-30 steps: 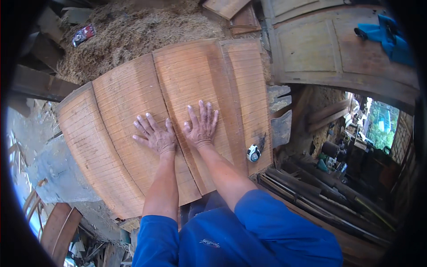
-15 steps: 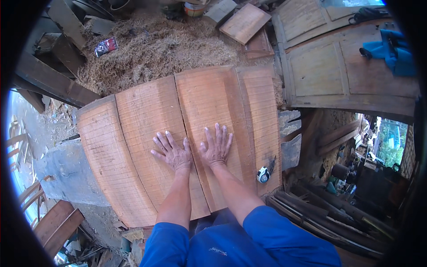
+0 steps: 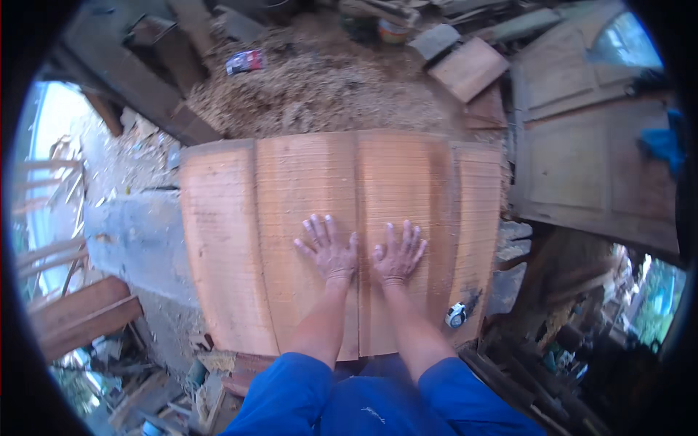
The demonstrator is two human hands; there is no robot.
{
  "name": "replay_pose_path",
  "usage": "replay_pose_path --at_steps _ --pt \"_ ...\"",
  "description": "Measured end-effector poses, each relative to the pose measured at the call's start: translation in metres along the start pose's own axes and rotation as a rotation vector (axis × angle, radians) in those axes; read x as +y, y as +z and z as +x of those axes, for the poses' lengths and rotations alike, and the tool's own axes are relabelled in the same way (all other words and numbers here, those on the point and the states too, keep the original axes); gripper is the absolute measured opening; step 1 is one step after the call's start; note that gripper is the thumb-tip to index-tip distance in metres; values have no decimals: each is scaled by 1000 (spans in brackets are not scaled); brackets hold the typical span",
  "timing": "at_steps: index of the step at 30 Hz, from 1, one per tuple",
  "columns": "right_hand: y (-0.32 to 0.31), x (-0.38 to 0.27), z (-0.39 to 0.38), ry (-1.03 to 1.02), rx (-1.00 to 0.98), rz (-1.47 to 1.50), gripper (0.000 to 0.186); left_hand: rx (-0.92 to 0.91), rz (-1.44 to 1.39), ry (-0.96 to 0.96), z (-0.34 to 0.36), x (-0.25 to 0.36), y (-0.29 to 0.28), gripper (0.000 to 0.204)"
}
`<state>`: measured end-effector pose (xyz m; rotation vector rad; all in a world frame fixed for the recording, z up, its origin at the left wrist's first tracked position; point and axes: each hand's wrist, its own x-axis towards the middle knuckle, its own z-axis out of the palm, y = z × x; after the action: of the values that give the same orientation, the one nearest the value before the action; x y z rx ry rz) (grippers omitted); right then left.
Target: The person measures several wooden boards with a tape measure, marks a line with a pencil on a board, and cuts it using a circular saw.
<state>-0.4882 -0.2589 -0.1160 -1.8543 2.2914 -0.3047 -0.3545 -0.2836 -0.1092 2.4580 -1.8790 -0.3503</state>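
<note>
Two hands (image 3: 331, 254) (image 3: 398, 261) splayed wide, flat on rough, saw-lined wooden planks (image 3: 313, 182); rounded tape measure (image 3: 456, 315) near right edge.

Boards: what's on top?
On the boards: the left hand and right hand, palms down, fingers spread, plus a white tape measure near the lower right corner. The wood directly beneath them is covered and can't be seen.

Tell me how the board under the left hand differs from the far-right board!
The board under the left hand looks wider; the far-right board looks narrower. The wider board bears that spread hand; the far-right board bears a tape measure and a dark smudge. Both are brown wood with fine crossways lines.
</note>
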Motion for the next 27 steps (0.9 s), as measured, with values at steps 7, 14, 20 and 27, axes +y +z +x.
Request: replay_pose_path --at_steps 7,14,20,27 --pt "-2 -6 -5 -30 13 -20 63 -64 -5 -46 0 -3 -3 79" --pt "6 -3 -6 -53 83 -66 63 -43 -85 7 -2 -7 -4 81" --pt "5 -1 -6 -71 105 -90 60 -43 -103 -3 -3 -3 -4 80" --pt "6 0 -6 -63 95 -85 59 -40 -106 11 -2 -2 -4 79"
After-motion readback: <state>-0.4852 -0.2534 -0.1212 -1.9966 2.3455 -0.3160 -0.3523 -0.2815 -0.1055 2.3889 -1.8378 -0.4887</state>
